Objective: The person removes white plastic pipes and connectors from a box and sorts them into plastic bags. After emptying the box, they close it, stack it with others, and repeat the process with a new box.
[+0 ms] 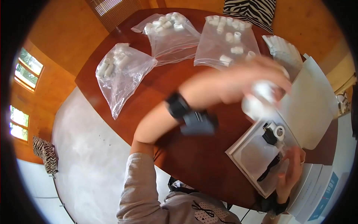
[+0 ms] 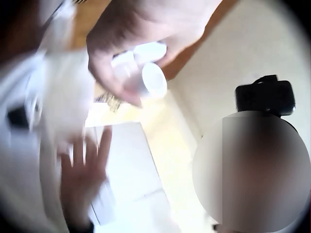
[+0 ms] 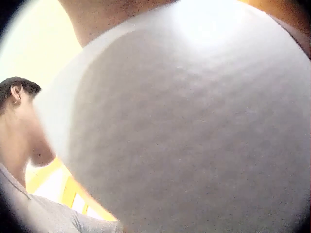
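My left hand (image 1: 250,80), blurred, is raised over the table by the open white box (image 1: 242,160). It grips several short white plastic cylinders (image 1: 257,106); in the left wrist view one white cylinder (image 2: 154,80) shows its round end beneath the fingers. Low at the box's right side, my right hand (image 1: 292,170) has its fingers extended and holds nothing; the left wrist view shows the same right hand (image 2: 85,179) with fingers spread. Inside the box lie a black device with a round white part (image 1: 274,133) and a black cable (image 1: 269,168). A pale surface (image 3: 194,131) fills most of the right wrist view.
Clear bags of white fittings lie along the table's far side: a left bag (image 1: 119,82), a middle bag (image 1: 173,37) and a right bag (image 1: 210,44). White tubes (image 1: 282,50) lie beyond the raised box lid (image 1: 309,100). White boxes (image 1: 317,190) stand at the right.
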`<action>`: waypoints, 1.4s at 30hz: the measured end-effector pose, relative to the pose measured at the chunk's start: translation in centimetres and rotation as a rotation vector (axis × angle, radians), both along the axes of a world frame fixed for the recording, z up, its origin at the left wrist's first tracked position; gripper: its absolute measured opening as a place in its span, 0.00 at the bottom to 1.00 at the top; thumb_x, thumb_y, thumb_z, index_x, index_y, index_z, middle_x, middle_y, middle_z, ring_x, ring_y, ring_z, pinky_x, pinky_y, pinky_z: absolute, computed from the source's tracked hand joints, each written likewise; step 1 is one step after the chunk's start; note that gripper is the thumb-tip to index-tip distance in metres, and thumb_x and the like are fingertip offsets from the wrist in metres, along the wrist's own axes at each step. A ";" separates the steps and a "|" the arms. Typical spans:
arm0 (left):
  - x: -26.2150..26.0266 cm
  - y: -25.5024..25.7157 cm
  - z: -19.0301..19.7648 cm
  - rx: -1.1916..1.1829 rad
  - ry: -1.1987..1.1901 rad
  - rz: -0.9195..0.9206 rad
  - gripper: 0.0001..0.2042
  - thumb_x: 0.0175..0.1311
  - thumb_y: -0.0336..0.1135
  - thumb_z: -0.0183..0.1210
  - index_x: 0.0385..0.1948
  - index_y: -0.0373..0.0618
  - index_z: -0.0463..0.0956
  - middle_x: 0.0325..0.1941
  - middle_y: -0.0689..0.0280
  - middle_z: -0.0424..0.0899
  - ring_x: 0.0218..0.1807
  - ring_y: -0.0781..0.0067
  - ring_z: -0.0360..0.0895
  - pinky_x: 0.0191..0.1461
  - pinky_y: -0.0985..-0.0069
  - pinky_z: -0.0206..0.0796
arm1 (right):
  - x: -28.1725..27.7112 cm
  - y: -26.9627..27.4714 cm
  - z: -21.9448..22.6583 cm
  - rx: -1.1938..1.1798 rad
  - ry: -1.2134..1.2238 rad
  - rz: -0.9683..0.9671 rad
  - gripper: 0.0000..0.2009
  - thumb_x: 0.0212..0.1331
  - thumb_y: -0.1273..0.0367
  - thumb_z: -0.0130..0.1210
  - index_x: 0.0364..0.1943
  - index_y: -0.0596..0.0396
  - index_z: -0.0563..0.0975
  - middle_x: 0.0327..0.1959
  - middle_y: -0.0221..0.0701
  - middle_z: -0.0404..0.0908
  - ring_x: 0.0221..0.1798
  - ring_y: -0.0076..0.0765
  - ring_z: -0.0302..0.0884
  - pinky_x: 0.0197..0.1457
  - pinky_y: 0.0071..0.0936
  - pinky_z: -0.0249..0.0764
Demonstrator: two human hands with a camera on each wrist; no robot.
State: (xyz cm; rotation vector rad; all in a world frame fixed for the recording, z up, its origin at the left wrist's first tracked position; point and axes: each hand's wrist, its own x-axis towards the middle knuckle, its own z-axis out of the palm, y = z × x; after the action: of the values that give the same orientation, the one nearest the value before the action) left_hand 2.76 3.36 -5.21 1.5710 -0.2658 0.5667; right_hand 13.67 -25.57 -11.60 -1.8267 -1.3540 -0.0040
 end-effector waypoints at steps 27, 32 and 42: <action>-6.5 23.0 -8.3 0.740 0.540 1.568 0.38 0.42 0.41 0.66 0.58 0.34 0.62 0.49 0.42 0.76 0.50 0.42 0.75 0.54 0.60 0.67 | -0.6 0.9 0.5 0.070 0.226 0.057 0.33 0.57 0.46 0.53 0.54 0.62 0.72 0.40 0.39 0.73 0.34 0.32 0.68 0.39 0.27 0.67; -6.2 23.7 -8.6 0.445 0.290 1.793 0.30 0.46 0.37 0.66 0.50 0.33 0.63 0.45 0.42 0.77 0.48 0.40 0.75 0.53 0.58 0.67 | -0.5 0.9 1.0 0.015 0.199 0.078 0.33 0.56 0.46 0.53 0.54 0.64 0.71 0.42 0.39 0.73 0.34 0.31 0.68 0.38 0.27 0.67; -6.6 25.6 -8.1 1.079 1.317 1.224 0.29 0.56 0.56 0.56 0.46 0.36 0.71 0.46 0.48 0.79 0.45 0.50 0.76 0.52 0.63 0.65 | -0.8 1.7 0.6 0.036 0.306 0.070 0.32 0.58 0.47 0.52 0.53 0.64 0.71 0.43 0.40 0.74 0.36 0.32 0.70 0.39 0.26 0.67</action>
State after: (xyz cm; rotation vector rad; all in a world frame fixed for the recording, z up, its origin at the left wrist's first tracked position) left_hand -3.81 28.94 -13.26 2.7070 1.7507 0.0969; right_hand 12.88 -23.91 -10.96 -1.6701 -1.1910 0.2753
